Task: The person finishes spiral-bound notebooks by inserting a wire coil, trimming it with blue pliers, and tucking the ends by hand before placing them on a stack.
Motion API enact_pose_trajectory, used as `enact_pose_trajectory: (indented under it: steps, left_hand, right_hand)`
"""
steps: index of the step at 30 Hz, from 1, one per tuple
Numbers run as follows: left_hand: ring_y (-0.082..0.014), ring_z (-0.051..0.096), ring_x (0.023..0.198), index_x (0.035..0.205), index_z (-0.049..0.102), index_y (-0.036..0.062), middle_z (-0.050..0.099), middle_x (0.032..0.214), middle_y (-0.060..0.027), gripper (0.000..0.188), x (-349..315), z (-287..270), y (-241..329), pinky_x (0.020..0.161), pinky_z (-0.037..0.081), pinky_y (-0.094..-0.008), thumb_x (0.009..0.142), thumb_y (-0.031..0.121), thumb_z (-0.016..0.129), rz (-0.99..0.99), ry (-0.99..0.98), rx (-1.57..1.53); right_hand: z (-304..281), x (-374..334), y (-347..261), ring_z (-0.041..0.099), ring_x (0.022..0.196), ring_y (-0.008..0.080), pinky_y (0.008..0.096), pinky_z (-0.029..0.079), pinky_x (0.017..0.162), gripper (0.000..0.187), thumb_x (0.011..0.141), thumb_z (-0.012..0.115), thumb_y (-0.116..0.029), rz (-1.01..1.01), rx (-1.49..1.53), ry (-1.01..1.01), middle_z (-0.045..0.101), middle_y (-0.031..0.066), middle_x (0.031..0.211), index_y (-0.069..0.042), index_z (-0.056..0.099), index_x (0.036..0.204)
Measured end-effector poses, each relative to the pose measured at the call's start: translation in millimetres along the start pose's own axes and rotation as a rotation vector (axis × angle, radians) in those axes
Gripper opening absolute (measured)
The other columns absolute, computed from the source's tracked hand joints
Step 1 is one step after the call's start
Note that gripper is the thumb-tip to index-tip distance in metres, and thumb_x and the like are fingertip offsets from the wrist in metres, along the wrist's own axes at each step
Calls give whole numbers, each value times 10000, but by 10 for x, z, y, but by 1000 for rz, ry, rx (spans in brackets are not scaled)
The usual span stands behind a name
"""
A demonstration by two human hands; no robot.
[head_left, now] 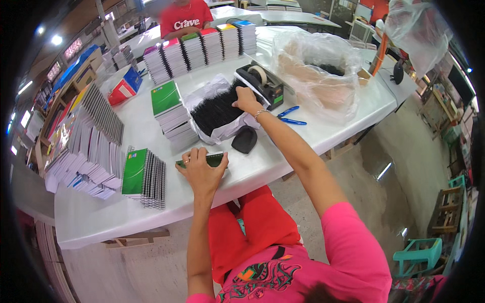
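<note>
My left hand grips a small green-covered notebook near the table's front edge, fingers over its top and thumb at its right side. Farther off, my right hand has its fingers bent and pinched at the right side of a heap of black spiral binding coils. The coils lie on crumpled white paper. Just left of them stands a stack of green-covered pads. Between my hands rests a dark, rounded flat object whose kind I cannot make out.
Blue-handled pliers lie right of a tape dispenser. Spiral-bound green notebooks and tall paper stacks stand at left. Coloured notebook stacks line the back, before a person in red. A plastic-lined box sits at right.
</note>
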State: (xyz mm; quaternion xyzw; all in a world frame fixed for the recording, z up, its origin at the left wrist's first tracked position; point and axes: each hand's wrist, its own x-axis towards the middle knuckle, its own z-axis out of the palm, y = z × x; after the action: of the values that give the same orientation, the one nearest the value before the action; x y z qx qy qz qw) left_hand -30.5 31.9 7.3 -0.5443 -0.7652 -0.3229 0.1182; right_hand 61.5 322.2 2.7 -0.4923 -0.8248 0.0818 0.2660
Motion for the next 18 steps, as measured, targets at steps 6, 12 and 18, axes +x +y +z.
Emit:
enact_pose_trajectory:
  steps: [6,12,18]
  left_hand:
    - [-311,468,1085,899,611,64,547,1004,-63,497,12,14,63,982,244,-755,713,508,734,11,-33,-16]
    - [-311,470,1078,899,613,65,542,999,-64,498,-2,41,60,974,253,-748,716,512,730,28,7,-10]
    - [-306,474,1077,889,611,67,544,999,-61,497,-5,10,40,965,264,-746,722,521,727,21,20,18]
  right_hand:
    - [87,162,219,635,1042,376,400,502,939,543,611,818,-124,-26,93,-85,668,228,1074,8,654,1111]
    - [65,164,234,638,1029,371,393,497,946,514,596,780,-104,-82,146,-38,669,223,1074,1,668,1087]
    - [-128,159,229,655,1001,347,364,503,905,534,594,794,-192,-60,298,-121,695,207,1040,-4,694,1084]
